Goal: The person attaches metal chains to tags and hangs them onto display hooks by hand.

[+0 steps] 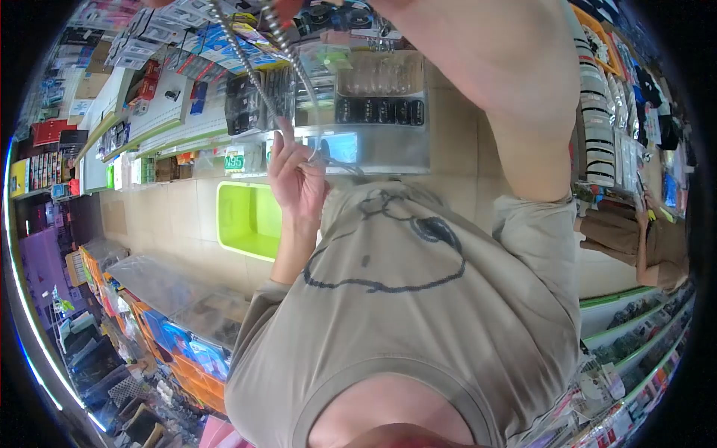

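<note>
My left hand (295, 166) is raised left of centre, its index finger pointing up and the other fingers curled. Its fingertips meet a silver coiled metal cord (258, 88) that hangs from the top edge. A second, paler cord (305, 75) runs down beside it and past the fingers, then loops near a grey shelf edge (396, 153). My right arm stretches up across the top right, large and close to the camera. Most of its hand is cut off by the top edge, so its grip is hidden.
A bright green bin (249, 220) stands on the tiled floor at left. Ahead, a shelf holds packaged goods and black packs (379, 111). White shelves (160, 112) stand further left, orange crates (196, 379) lower left. A person in brown (646, 243) is at the right, beside hanging goods.
</note>
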A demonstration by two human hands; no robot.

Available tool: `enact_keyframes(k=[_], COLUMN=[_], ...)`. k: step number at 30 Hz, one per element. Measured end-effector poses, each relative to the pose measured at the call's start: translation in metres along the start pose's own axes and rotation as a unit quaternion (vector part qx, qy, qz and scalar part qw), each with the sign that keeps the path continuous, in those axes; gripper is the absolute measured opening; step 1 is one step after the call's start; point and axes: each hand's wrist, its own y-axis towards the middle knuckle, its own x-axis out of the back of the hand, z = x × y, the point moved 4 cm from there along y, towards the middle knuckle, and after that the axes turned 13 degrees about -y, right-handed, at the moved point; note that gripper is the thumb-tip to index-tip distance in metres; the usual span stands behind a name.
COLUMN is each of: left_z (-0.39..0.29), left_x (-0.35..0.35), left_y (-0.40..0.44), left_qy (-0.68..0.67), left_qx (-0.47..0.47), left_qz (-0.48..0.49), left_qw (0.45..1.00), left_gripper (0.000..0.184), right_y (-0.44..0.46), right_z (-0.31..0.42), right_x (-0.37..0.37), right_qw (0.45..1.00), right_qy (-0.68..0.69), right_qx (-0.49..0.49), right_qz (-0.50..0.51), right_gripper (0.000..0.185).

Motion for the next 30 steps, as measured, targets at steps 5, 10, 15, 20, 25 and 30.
enact_keyframes(k=[5,10,15,20,25,30], left_z=[-0.018,-0.027,-0.05,-0.058,-0.079,-0.088], left_x=[0.002,-0.017,-0.034,-0.052,-0.06,-0.067], left_y=[-0.01,-0.012,0.007,0.025,0.035,0.043], left_qy=[0.094,0.445,-0.025,-0.081,0.082,0.111], left_qx=[-0.026,-0.124,0.004,0.076,0.142,0.191], left_qz=[0.007,0.042,0.021,0.036,0.072,0.064], left_qw=[0.995,0.886,0.999,0.993,0.984,0.973], left_gripper=[0.039,0.042,0.042,0.044,0.05,0.056], right_y=[-0.001,-0.003,0.0,0.005,0.002,0.008], right_z=[0.002,0.001,0.006,0.008,0.013,0.022], right_x=[0.006,0.006,0.001,-0.007,-0.012,-0.016], right_qw=[0.999,0.994,0.986,0.976,0.964,0.953], right_qy=[0.0,-0.006,-0.015,-0.011,-0.007,-0.04], right_qx=[0.027,0.067,0.12,0.137,0.097,0.103], right_qz=[-0.037,-0.086,-0.118,-0.166,-0.247,-0.282], right_gripper=[0.029,0.03,0.032,0.033,0.029,0.017])
